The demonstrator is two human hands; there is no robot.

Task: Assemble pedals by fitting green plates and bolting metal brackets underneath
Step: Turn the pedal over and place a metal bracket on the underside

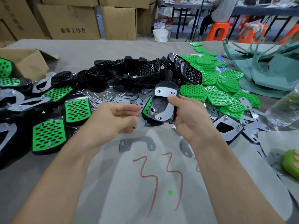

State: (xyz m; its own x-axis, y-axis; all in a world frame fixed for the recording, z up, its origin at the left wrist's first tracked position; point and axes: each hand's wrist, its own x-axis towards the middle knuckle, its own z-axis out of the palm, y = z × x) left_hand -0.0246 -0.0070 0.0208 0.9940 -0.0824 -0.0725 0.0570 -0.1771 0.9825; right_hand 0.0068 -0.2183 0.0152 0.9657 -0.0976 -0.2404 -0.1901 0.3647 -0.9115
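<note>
From the head view, my right hand (pixel 192 117) grips a pedal (pixel 161 109) above the table (pixel 97 49). The pedal is upside down and tipped towards me, with my thumb pressed on its edge and my fingers wrapped behind it. A bracket (pixel 165 92) lies flat against its underside, with fasteners showing at the two upper holes and one at the lower end. I judge the step to be bolting, or checking, this bracket. My left hand (pixel 116 117) hovers just beside the pedal, fingers loosely spread, with nothing in it that I can see. The next move probably calls for that hand to fetch a fastener from the bolts (pixel 98 99) lying beyond it, or to turn one already seated while my right hand keeps the pedal steady. A spare bracket (pixel 137 142) lies on the cloth (pixel 145 191) below my hands, and loose plates (pixel 226 94) are heaped to the right. My left fingers are blurred, so a small nut there could escape me. I cannot tell whether the fasteners are tight. The pedal's top face is turned away, so its green plate is hidden, as are my right fingertips.
</note>
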